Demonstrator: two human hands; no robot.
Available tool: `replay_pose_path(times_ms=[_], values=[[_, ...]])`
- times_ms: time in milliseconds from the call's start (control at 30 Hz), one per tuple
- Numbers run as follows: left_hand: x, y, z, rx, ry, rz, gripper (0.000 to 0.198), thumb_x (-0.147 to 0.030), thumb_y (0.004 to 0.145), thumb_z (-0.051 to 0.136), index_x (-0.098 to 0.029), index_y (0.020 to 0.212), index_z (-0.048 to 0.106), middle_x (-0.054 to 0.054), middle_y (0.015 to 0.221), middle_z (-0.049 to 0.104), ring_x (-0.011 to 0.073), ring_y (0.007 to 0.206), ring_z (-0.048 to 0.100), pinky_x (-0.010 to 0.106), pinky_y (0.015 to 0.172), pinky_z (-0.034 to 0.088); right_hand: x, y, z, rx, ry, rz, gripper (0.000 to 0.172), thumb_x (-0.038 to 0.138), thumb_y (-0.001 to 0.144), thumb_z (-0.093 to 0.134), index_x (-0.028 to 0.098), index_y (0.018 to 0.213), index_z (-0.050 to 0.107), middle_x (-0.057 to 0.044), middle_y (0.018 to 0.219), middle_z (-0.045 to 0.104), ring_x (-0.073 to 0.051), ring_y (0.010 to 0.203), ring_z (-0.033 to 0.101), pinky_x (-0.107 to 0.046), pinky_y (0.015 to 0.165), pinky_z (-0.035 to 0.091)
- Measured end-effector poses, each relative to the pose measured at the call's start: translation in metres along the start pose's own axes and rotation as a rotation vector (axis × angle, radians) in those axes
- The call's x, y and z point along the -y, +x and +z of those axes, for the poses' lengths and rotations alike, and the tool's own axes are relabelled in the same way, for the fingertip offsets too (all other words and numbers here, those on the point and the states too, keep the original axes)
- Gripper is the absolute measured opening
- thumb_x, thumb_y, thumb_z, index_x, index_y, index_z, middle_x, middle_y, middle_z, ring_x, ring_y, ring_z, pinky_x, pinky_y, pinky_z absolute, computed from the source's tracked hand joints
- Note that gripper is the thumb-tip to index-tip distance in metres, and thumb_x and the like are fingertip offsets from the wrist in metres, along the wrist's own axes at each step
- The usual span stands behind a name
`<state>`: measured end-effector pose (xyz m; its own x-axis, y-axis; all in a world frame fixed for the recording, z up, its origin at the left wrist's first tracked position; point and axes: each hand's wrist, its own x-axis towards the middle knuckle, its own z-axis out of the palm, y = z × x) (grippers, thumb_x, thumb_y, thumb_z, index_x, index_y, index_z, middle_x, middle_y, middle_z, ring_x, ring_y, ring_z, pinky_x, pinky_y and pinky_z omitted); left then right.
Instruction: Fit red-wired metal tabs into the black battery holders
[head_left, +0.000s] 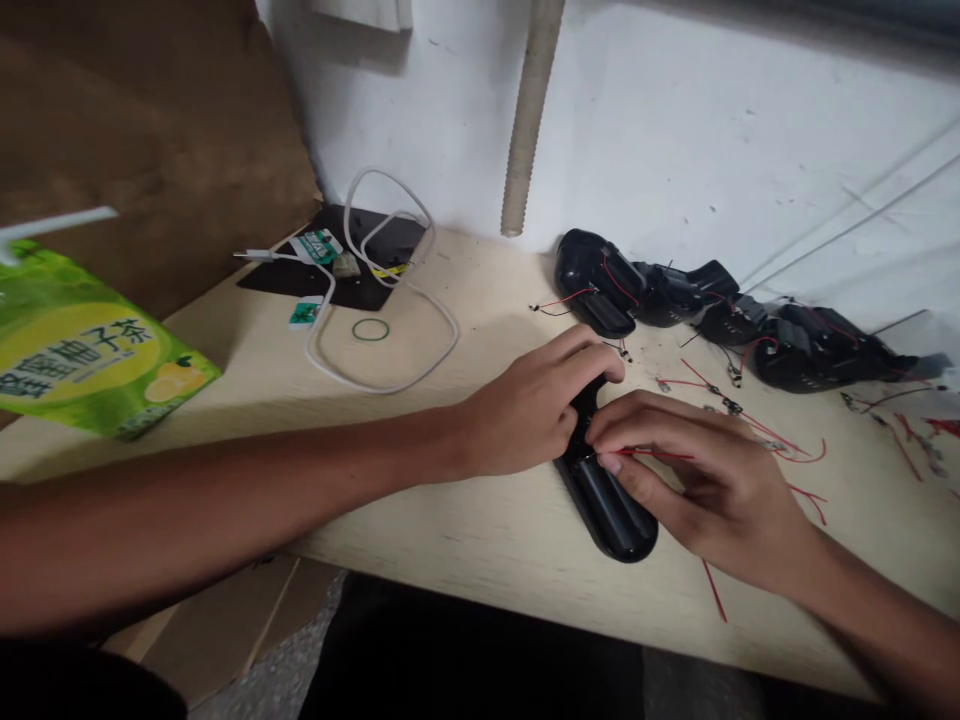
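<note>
A glossy black plastic housing (611,510) with rounded ends lies at a slant on the table in front of me. My left hand (536,405) is closed round its far end, fingers curled over the top. At the middle of the housing, my right hand (697,475) pinches a thin red wire (652,454) between thumb and forefinger. The wire's tip meets the housing beside my fingertips; its exact seat is hidden. Another red wire (714,592) lies on the table below my right hand.
Several similar black housings (596,280) with wires line the wall. Loose red wires (750,415) with small connectors lie scattered at the right. A white cable (442,360) loops over a black sheet (360,285) near a green ring (370,329). A green pouch (90,345) stands at the left.
</note>
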<state>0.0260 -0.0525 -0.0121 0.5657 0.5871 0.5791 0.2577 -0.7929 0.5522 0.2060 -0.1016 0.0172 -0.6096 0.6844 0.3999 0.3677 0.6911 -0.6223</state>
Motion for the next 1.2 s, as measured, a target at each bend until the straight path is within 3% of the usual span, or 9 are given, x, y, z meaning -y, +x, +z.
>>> replay_pose_path(times_ms=[367, 633, 1000, 1200], values=[[0.0, 0.0, -0.004, 0.102, 0.036, -0.05, 0.046, 0.004, 0.062, 0.036, -0.02, 0.1, 0.049, 0.005, 0.106, 0.054, 0.0153, 0.094, 0.053, 0.029, 0.081, 0.048, 0.001, 0.001, 0.0, 0.07, -0.101, 0.022, 0.011, 0.007, 0.088, 0.052, 0.017, 0.086, 0.058, -0.005, 0.086, 0.058, -0.013, 0.078, 0.057, -0.028, 0.066, 0.045], [-0.009, 0.004, -0.006, 0.175, 0.117, -0.04, 0.02, -0.002, 0.078, 0.034, -0.018, 0.085, 0.045, 0.005, 0.093, 0.049, 0.0152, 0.081, 0.052, 0.028, 0.074, 0.047, 0.0, 0.004, -0.002, 0.122, -0.152, 0.005, 0.013, 0.009, 0.09, 0.048, 0.015, 0.08, 0.055, -0.005, 0.078, 0.055, -0.013, 0.069, 0.049, -0.028, 0.059, 0.039], [-0.008, 0.006, -0.004, 0.186, 0.121, 0.033, 0.018, -0.002, 0.08, 0.036, -0.019, 0.082, 0.04, 0.003, 0.088, 0.045, 0.0126, 0.071, 0.047, 0.026, 0.065, 0.043, 0.001, 0.014, -0.011, 0.259, -0.342, -0.312, 0.027, -0.005, 0.079, 0.037, 0.017, 0.077, 0.054, -0.005, 0.072, 0.05, -0.016, 0.067, 0.041, -0.03, 0.059, 0.036], [-0.008, 0.005, -0.002, 0.16, 0.084, 0.031, 0.017, -0.003, 0.079, 0.037, -0.02, 0.081, 0.04, 0.002, 0.086, 0.046, 0.0125, 0.072, 0.046, 0.026, 0.065, 0.042, 0.005, 0.019, -0.014, 0.339, -0.358, -0.345, 0.028, -0.002, 0.083, 0.035, 0.017, 0.074, 0.053, -0.004, 0.07, 0.048, -0.016, 0.065, 0.039, -0.03, 0.057, 0.034]])
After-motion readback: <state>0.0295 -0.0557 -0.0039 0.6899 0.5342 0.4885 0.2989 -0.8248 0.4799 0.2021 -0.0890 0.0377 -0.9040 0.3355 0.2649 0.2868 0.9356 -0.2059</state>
